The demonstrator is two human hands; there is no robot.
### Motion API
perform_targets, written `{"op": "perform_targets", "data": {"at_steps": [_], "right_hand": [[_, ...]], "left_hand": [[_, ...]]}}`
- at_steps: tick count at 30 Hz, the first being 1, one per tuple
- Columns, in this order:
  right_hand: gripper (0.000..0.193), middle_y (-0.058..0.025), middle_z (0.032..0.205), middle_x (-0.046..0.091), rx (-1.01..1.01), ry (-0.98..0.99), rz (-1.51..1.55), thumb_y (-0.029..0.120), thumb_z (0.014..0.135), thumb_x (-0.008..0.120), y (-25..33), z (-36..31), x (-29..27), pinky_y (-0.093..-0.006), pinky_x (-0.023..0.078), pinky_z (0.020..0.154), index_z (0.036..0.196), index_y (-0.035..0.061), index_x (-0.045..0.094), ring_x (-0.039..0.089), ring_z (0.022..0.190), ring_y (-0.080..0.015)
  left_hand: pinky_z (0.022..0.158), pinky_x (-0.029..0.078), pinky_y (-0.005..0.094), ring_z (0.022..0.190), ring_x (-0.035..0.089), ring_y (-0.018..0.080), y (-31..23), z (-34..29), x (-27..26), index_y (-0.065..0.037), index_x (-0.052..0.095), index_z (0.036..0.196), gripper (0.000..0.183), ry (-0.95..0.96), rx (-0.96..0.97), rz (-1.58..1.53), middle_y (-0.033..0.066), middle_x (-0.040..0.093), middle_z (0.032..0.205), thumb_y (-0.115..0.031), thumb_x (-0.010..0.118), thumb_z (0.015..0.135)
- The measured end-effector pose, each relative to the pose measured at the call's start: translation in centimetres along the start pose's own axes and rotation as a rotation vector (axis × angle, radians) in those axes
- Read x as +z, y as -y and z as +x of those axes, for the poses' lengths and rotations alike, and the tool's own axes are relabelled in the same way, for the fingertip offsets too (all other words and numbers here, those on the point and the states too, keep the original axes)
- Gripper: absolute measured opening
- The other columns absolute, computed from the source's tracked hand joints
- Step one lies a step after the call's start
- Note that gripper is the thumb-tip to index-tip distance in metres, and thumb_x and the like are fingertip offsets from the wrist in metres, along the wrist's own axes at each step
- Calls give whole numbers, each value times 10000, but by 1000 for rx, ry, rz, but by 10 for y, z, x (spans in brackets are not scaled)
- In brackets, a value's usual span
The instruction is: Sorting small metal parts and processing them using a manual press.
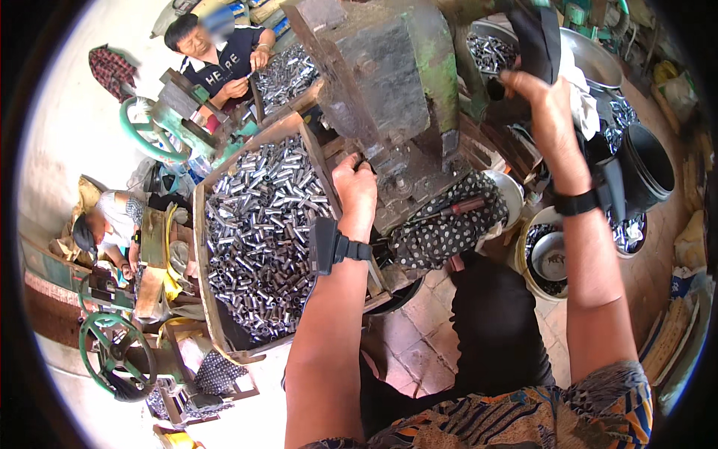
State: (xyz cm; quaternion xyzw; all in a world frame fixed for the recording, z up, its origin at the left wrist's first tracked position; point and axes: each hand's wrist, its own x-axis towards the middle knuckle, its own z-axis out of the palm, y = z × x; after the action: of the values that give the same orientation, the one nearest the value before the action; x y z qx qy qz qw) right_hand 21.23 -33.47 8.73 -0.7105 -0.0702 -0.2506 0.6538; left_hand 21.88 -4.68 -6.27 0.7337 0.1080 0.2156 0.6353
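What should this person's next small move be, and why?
Probably to draw the left hand back slightly: it is close in at the heavy machine, while the right hand is raised at a black-covered bar. If that bar works the machine, keeping the left hand clear would seem safer.

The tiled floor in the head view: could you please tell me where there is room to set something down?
Bare tiles show between the wooden tray and trousered leg, and between the black bucket and planks. The tray is crowded with metal tubes.
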Motion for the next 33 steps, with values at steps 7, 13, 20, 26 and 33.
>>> {"op": "perform_targets", "data": {"at_steps": [7, 13, 20, 26, 33], "right_hand": [[165, -6, 624, 575, -56, 39, -8, 181, 710, 685, 17, 6, 1, -246, 395, 546, 683, 34, 614, 510, 575, -85], [245, -33, 806, 623, -46, -159, 68, 167, 718, 711, -29, -28, 16, -243, 431, 685, 871, 2, 615, 545, 737, -105], [407, -72, 1065, 596, 49, -159, 362, 9, 808, 567, -51, -76, 24, -261, 410, 863, 1205, -36, 492, 540, 948, -140], [370, -129, 1057, 639, 295, 511, 134, 25, 813, 581, -28, -125, 71, -279, 451, 875, 1171, -61, 548, 603, 984, -187], [250, -90, 958, 642, 116, 935, 25, -40, 810, 619, -37, -167, 185, -255, 500, 766, 1057, -76, 601, 607, 851, -136]], "left_hand": [[375, 372, 220, 463, 523, 111, -28, -18, -25, 58, 569, 1025, 223, -21, -183, -57, 70, 607, 749, -2, 597, 813], [439, 375, 211, 553, 551, 86, -36, -54, -92, 37, 597, 1004, 221, 70, -123, 56, 36, 620, 776, -69, 623, 813], [596, 397, 206, 677, 555, 78, -49, -99, -181, 3, 641, 997, 195, -110, -117, 40, 13, 629, 820, -68, 616, 817], [713, 439, 233, 767, 547, 90, -31, -108, -218, 51, 645, 950, 160, -95, 53, 83, 45, 651, 851, -22, 588, 819], [855, 391, 449, 944, 552, 307, -26, -109, -213, -60, 660, 859, 172, -18, 331, 1000, 118, 620, 906, -202, 631, 766]]}}
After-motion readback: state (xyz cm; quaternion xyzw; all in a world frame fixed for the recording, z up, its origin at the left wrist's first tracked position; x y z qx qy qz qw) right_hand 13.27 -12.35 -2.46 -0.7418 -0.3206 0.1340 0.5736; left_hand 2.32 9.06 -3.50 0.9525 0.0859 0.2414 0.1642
